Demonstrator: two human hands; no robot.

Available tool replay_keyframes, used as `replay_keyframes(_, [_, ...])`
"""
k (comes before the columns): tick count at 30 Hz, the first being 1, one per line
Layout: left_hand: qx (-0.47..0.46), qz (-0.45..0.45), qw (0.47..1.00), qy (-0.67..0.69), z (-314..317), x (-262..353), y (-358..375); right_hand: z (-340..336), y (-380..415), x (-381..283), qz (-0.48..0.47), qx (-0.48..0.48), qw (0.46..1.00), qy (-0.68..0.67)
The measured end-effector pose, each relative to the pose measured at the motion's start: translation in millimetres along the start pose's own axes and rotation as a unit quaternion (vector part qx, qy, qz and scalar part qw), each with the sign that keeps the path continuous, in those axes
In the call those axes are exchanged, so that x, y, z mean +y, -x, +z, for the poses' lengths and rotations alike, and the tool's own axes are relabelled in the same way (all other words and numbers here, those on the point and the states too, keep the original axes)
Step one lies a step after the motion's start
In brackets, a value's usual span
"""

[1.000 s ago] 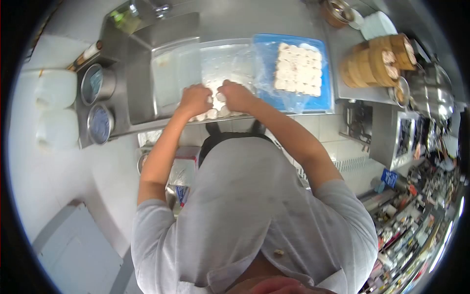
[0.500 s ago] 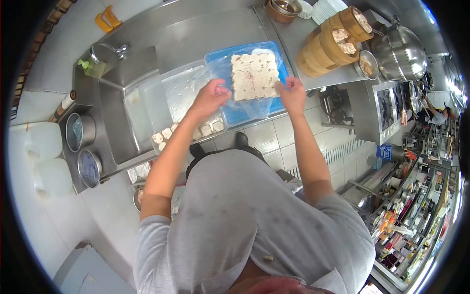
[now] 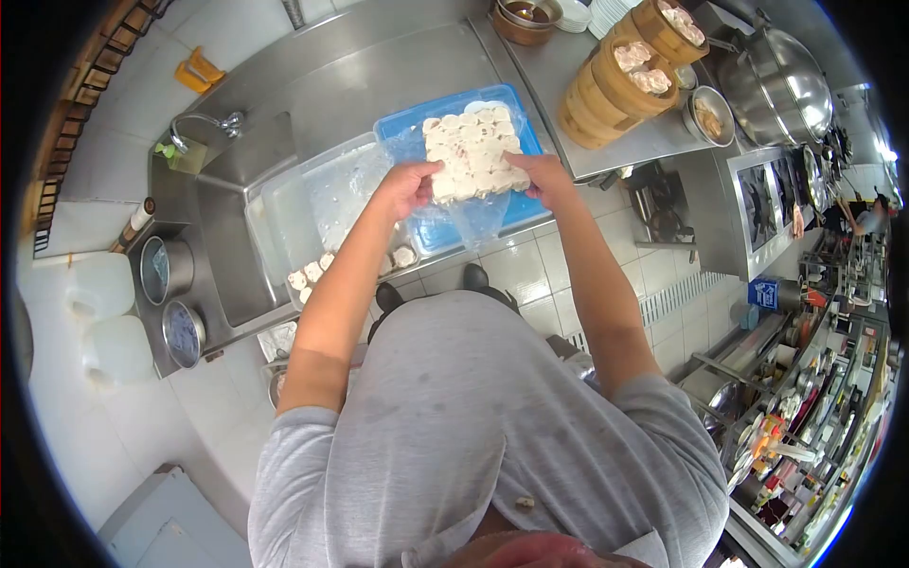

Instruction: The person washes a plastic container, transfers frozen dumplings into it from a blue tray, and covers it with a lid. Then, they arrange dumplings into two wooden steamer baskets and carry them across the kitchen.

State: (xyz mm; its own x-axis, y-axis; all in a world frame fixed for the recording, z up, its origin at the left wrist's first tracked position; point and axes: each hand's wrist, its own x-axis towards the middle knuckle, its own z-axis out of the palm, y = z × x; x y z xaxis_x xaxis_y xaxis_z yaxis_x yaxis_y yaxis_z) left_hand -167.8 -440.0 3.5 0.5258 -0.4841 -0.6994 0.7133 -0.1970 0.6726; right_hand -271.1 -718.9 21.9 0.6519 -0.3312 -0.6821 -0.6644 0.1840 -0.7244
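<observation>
A slab of pale dumplings (image 3: 471,156), packed side by side in rows, is above the blue tray (image 3: 437,235). My left hand (image 3: 409,187) grips its left edge, thumb on top. At the right edge, my right hand (image 3: 544,178) holds it with the thumb over the upper side; the undersides of both hands are hidden. Clear plastic sheeting (image 3: 480,225) spreads beneath the slab and over the tray. To the left, a translucent tub (image 3: 282,204) has several more dumplings (image 3: 312,273) along its near end, partly behind my left forearm.
A steel sink (image 3: 227,227) with a tap (image 3: 232,123) is on the left, beside two metal pots (image 3: 183,333). Bamboo steamers (image 3: 597,104) holding food stand at the right, near a steel bowl (image 3: 708,115) and a large wok-like vessel (image 3: 781,99). Another person is far right.
My hands have closed in on the slab's two sides and now grip it. The slab looks slightly tilted towards me. The whole view has shifted a little.
</observation>
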Motion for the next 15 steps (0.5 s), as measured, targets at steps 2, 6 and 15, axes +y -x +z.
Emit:
replay_keyframes(2, [-0.003,-0.001,1.0,0.03,6.5,1.9,2.4,10.3,25.3,-17.9,-0.007,0.003,1.0,-0.018])
replay_keyframes(6, [-0.004,0.044,0.992,0.121,45.8,11.0,25.3,17.2,25.2,-18.9,-0.029,-0.059,0.995,-0.077])
replay_keyframes(15, [0.065,0.11,0.988,-0.082,57.0,13.4,18.8,22.9,9.6,-18.1,-0.15,0.124,0.94,0.279])
